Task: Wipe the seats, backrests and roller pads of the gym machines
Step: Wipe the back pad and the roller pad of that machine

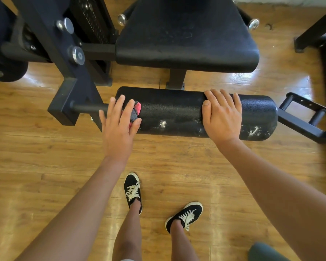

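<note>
Left hand point(119, 125) presses pink-grey cloth point(136, 112) flat on roller pad point(177, 113), mid-frame. Right hand point(222, 117) lies open-palmed on pad, grasping nothing.

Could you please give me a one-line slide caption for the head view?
Left hand presses a cloth on the dusty roller pad while the right hand steadies it.

Wooden plank floor point(45, 166) filled the frame, glossy. My two black sneakers point(133, 192) stood on it lower centre; the machine's frame post point(176, 79) rested on it upper centre.
</note>
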The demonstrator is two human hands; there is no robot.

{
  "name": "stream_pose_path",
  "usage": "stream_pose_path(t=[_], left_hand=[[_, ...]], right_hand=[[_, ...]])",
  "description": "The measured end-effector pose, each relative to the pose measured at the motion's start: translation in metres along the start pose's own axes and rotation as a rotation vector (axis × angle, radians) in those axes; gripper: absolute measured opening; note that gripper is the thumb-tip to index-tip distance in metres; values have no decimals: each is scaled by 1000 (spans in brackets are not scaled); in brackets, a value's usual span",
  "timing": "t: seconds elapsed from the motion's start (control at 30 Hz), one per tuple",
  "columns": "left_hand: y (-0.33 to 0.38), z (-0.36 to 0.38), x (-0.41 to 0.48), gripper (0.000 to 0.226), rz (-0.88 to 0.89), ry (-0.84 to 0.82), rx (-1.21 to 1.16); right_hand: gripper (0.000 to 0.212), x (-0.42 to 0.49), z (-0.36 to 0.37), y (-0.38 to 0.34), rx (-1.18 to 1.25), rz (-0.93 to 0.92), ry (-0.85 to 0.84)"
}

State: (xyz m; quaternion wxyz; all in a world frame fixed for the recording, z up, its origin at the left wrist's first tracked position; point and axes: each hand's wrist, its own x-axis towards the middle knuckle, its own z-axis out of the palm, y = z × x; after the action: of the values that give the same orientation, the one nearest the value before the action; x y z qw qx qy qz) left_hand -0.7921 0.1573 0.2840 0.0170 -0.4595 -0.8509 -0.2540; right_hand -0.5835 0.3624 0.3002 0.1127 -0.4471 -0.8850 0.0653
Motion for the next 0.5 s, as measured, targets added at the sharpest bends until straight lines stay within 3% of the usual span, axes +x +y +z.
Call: stream_pose_path(t=[0.3, 0.5], left_hand=[[1, 9, 1, 45, -10, 96, -36], [-6, 17, 2, 39, 57, 195, -51]], right_hand=[[53, -33, 0, 25, -10, -47, 91], [48, -32, 22, 28, -13, -73, 316]])
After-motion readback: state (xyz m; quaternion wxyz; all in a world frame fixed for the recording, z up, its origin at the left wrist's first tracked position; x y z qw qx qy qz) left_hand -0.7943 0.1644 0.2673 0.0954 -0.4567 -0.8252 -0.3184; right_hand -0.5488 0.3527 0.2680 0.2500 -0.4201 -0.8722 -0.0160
